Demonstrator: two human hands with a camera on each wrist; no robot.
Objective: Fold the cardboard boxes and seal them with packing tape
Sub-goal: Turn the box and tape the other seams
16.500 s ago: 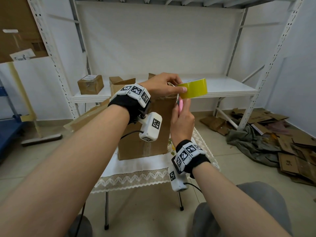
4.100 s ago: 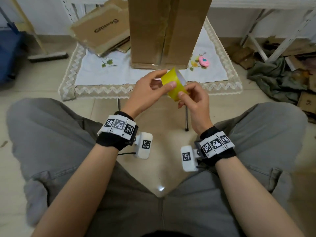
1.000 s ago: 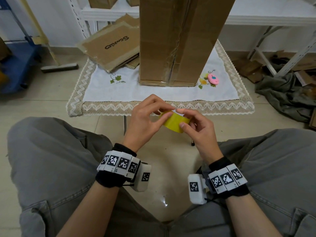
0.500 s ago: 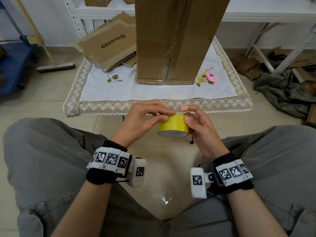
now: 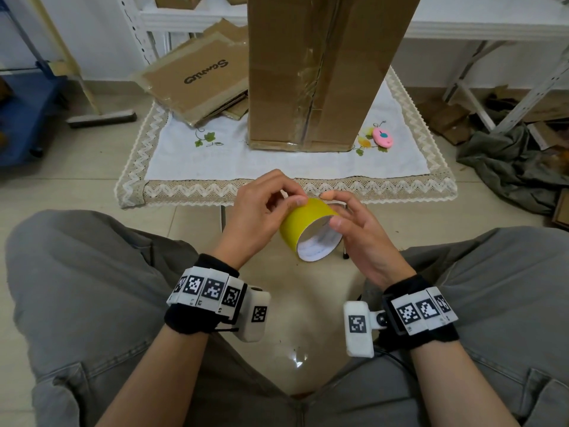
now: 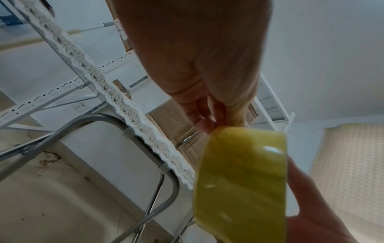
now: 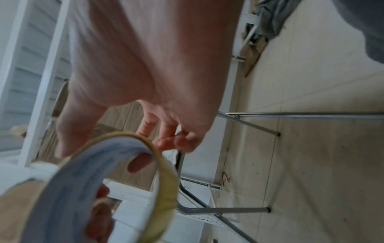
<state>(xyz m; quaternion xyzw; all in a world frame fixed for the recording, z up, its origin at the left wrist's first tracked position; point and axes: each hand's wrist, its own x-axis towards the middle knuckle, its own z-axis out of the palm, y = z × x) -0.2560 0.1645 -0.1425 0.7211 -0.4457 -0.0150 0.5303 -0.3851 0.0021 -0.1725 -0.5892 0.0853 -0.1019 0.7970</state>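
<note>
Over my lap, both hands hold a yellow packing tape roll (image 5: 303, 218), tilted so its white core faces me. My left hand (image 5: 292, 201) has its fingers curled, with fingertips pinching the roll's upper rim (image 6: 205, 125). My right hand (image 5: 334, 211) grips the other side, thumb on the near rim and a fingertip inside the core (image 7: 139, 162). The roll (image 6: 243, 180) fills the left wrist view. A tall cardboard box (image 5: 323, 72) stands upright on the small table (image 5: 215, 161), with clear tape along its front seam.
Flattened cardboard sheets (image 5: 197, 78) lie on the table's far left corner. A small pink object (image 5: 382, 137) sits to the right of the box. A white metal shelf (image 5: 492, 26) stands behind. Crumpled cloth (image 5: 517, 167) and cardboard scraps lie on the floor at right.
The roll has tipped from standing with its core downward to lying tilted, core toward me. My left fingertips have shifted onto its upper rim.
</note>
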